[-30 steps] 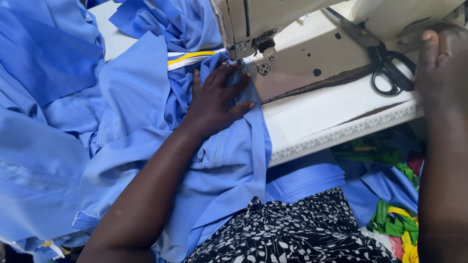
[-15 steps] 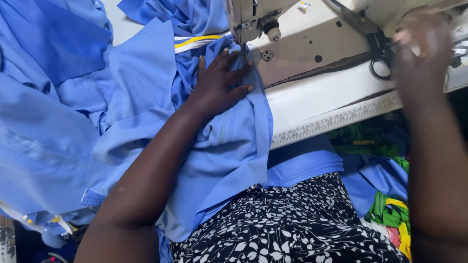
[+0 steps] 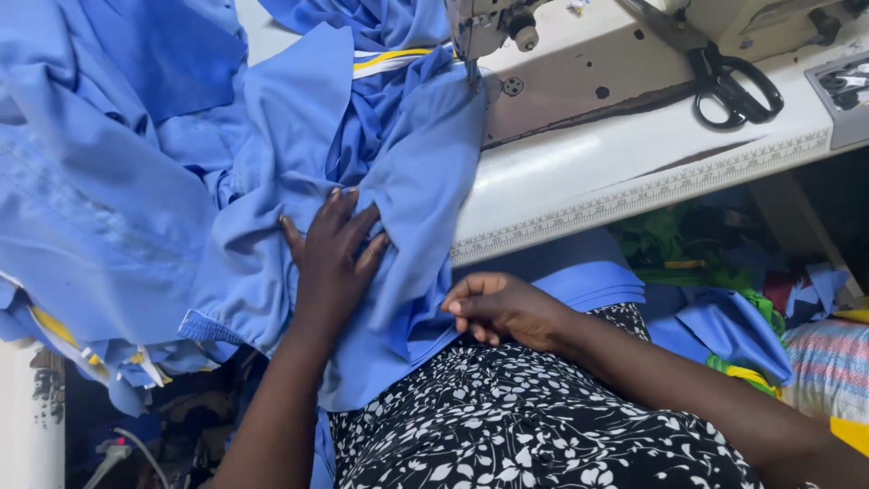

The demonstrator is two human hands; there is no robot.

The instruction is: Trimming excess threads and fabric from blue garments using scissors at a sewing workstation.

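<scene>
A large blue garment (image 3: pixel 299 154) with a yellow and white trim lies bunched over the left of the sewing table and hangs into my lap. My left hand (image 3: pixel 333 246) rests flat on it with fingers spread, pressing a fold. My right hand (image 3: pixel 501 308) sits at my lap by the table's front edge, fingers curled on the lower edge of the blue cloth. The sewing machine's needle and presser foot (image 3: pixel 472 56) stand above the cloth at the top.
Black-handled scissors (image 3: pixel 731 83) lie on the white machine table (image 3: pixel 634 163), which has a ruler strip along its front edge. Under the table at right are scraps of green, blue and striped cloth (image 3: pixel 724 308). I wear a black and white floral fabric (image 3: pixel 507 426).
My left hand slid down the blue cloth from near the needle toward me. My right hand left the scissors at the table's right and came down to the cloth at my lap.
</scene>
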